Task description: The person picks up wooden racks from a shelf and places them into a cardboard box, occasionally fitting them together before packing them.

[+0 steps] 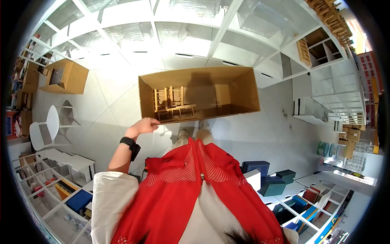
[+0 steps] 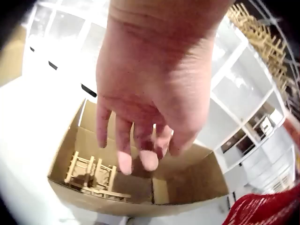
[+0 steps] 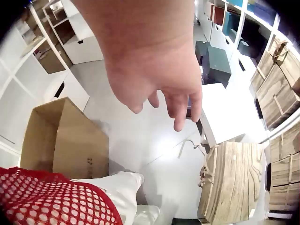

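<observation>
A long open cardboard box [image 1: 237,87] stands on the floor in front of the person. Inside its left end lie several small wooden slatted racks [image 1: 177,97], also seen in the left wrist view as wooden racks [image 2: 91,176]. The left hand [image 1: 143,126] hangs near the box's front left corner, its fingers loosely bent and holding nothing. In the left wrist view that hand [image 2: 152,89] overlaps the box, with its fingertips above the opening. The right hand [image 3: 159,79] hangs loosely with nothing in it, away from the box [image 3: 79,140]; the head view does not show it.
White shelving [image 1: 183,40] runs behind the box, with more wooden racks [image 1: 331,18] at its upper right. Another cardboard box [image 1: 67,77] and a white chair [image 1: 46,128] stand at left. Dark boxes [image 1: 273,185] and wood-grain boxes [image 3: 234,180] are on the person's right.
</observation>
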A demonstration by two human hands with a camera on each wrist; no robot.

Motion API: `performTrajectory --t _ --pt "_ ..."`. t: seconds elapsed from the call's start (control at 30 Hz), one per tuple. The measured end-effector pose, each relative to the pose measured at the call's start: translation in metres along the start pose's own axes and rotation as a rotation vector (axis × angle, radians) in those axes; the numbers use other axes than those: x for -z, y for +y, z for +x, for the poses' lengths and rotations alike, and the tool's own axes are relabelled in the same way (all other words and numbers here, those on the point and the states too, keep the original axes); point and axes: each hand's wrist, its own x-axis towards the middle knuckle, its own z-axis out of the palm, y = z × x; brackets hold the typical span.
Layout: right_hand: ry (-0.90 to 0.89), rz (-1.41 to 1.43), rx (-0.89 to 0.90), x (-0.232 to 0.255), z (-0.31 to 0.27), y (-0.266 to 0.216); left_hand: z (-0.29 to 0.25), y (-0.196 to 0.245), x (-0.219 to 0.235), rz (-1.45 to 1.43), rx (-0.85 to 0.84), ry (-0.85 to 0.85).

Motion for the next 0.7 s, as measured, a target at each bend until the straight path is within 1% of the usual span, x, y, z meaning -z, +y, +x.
performTrajectory --t 0.07,0.13,0.17,0.2,0.3,0.4,0.47,0.53,0.57,0.6,0.63,0.67,0.7 --pt "-0.002 0.062 -0.023 -0.002 -0.003 0.0 0.002 -0.01 0.0 0.09 0.08 -0.209" --pt "0.013 0.109 -0.002 -0.004 -0.011 -0.017 0.003 -0.005 0.001 0.12 -0.062 0.031" --pt "0.019 0.121 0.005 -0.007 -0.021 -0.036 0.005 -0.001 0.001 0.134 -0.134 0.149" --pt "0.037 0.101 0.053 -0.012 -0.032 -0.054 -0.006 0.039 0.016 0.143 -0.064 0.174" --pt "0.091 0.037 0.198 -0.026 -0.057 -0.107 0.003 0.061 0.027 0.273 -0.208 0.406" --pt "0.077 0.092 0.255 -0.037 -0.064 -0.128 0.019 0.059 0.025 0.293 -0.052 0.303" --pt "0.064 0.106 0.269 -0.04 -0.064 -0.128 0.02 0.068 0.025 0.41 -0.152 0.273" --pt "0.063 0.079 0.273 -0.039 -0.058 -0.117 0.022 0.077 0.025 0.57 -0.258 0.247" --pt "0.062 0.064 0.272 -0.038 -0.055 -0.107 0.026 0.07 0.023 0.625 -0.244 0.162" --pt "-0.024 0.24 0.218 -0.033 -0.047 -0.091 0.034 0.054 0.019 0.679 -0.23 0.076" --pt "0.033 0.143 0.265 -0.038 -0.048 -0.079 0.036 0.054 0.019 0.733 -0.217 -0.009" --pt "0.046 0.068 0.208 -0.035 -0.049 -0.07 0.034 0.053 0.016 0.663 -0.212 0.053" --pt "0.054 -0.007 0.151 -0.035 -0.059 -0.069 0.033 0.059 0.015 0.649 -0.255 0.074"
